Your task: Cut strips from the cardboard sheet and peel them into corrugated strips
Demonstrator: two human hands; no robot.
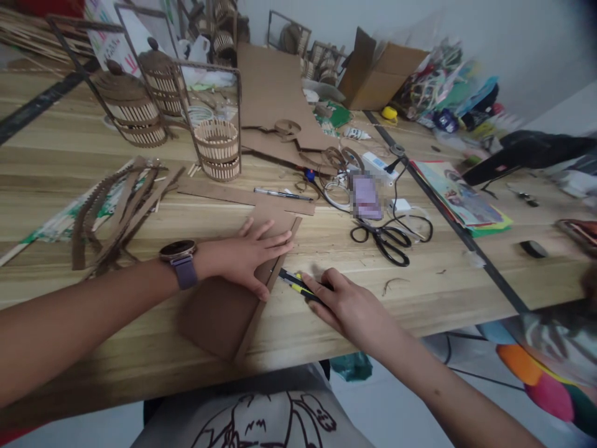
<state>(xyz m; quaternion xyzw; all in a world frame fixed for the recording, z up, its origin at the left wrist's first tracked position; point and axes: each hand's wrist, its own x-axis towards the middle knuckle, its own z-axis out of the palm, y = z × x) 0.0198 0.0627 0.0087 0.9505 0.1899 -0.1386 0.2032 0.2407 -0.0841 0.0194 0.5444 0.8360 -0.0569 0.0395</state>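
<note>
My left hand (pixel 245 255) lies spread and flat on a piece of brown cardboard (pixel 219 317), pressing it to the wooden table. In my right hand (pixel 345 302) is a black and yellow utility knife (pixel 298 285), with the fingers wrapped round its handle. The knife's tip meets the cardboard's right edge, along a narrow strip (pixel 252 326), just beside my left fingers. I cannot tell how deep the blade sits. Behind my left fingertips, a long cardboard strip (pixel 214 191) and a pen (pixel 282 194) lie on the table.
Black scissors (pixel 382 239), a phone (pixel 367 196) and cables lie to the right. Cut cardboard strips (pixel 107 211) are piled at left. Small slatted baskets with tall handles, one an open basket (pixel 217 149), stand behind. A cardboard box (pixel 382 71) is at the back. The table's front edge is near my body.
</note>
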